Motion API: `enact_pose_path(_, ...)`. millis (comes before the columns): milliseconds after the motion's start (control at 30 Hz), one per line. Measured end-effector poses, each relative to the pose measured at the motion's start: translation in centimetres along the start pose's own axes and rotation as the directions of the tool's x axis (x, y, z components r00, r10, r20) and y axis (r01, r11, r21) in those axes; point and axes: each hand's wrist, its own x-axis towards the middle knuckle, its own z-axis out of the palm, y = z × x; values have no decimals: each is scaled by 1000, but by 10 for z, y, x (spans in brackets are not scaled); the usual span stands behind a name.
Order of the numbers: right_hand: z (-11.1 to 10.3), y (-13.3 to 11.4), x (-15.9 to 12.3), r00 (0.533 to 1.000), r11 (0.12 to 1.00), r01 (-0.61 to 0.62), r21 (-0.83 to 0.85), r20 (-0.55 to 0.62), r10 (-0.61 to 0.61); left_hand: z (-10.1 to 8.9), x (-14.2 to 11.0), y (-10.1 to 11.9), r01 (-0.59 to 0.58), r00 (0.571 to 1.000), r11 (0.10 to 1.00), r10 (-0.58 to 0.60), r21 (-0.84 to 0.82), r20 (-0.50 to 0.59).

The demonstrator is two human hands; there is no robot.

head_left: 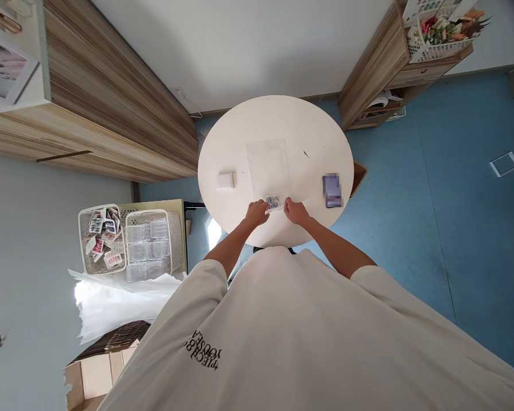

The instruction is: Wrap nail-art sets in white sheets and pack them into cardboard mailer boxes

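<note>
On the round white table (312, 123), a thin translucent wrapping sheet (268, 162) lies flat. A small clear pack of dark false nails (273, 201) rests on the sheet's near end. My left hand (257, 213) is closed at the pack's left side, its fingertips at the pack and the sheet's near edge. To the right of the pack, my right hand (296, 211) is closed in a pinch on the sheet's near right corner. The fingertips are small in view, and the sheet's near edge is partly hidden by the hands.
A white block or stack (225, 181) sits at the table's left, a phone (333, 190) at its right. Left of me, one basket (80, 240) holds nail packs and another (176, 237) clear boxes. Plastic sheets (111, 302) and a cardboard box (96, 374) are lower left.
</note>
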Motion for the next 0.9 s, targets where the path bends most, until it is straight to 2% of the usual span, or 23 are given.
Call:
enact_pose_path(133,0,1,-2,998,990,-62,128,2,62,1,6,-6,117,993,990,-118,-80,-4)
enact_pose_path(233,0,-1,-11,996,979,-42,197,-73,58,1,14,-11,174,984,978,-176,-116,-4)
enact_pose_path(333,-3,-7,-23,970,997,-21,80,-240,40,-2,22,-14,193,981,973,-196,-127,-12)
enact_pose_path(400,-6,-12,-29,958,999,4,-34,-288,-14,-4,27,-15,192,981,974,-195,-121,-16)
enact_pose_path(467,-9,-19,-31,964,988,100,-120,-236,-126,-6,30,-16,194,980,974,-198,-118,-21)
enact_pose_path(533,-10,-25,-29,959,958,232,-167,-124,-254,-7,33,-17,202,978,971,-207,-126,-24)
enact_pose_path(600,-8,-32,-22,946,931,309,-192,-36,-321,-7,34,-18,209,976,969,-215,-134,-24)
enact_pose_path(833,3,-39,2,975,941,224,-254,54,-218,-9,41,-20,223,974,963,-226,-155,-5)
enact_pose_path(900,5,-36,6,974,937,228,-265,72,-217,-7,38,-20,218,973,963,-227,-155,-44)
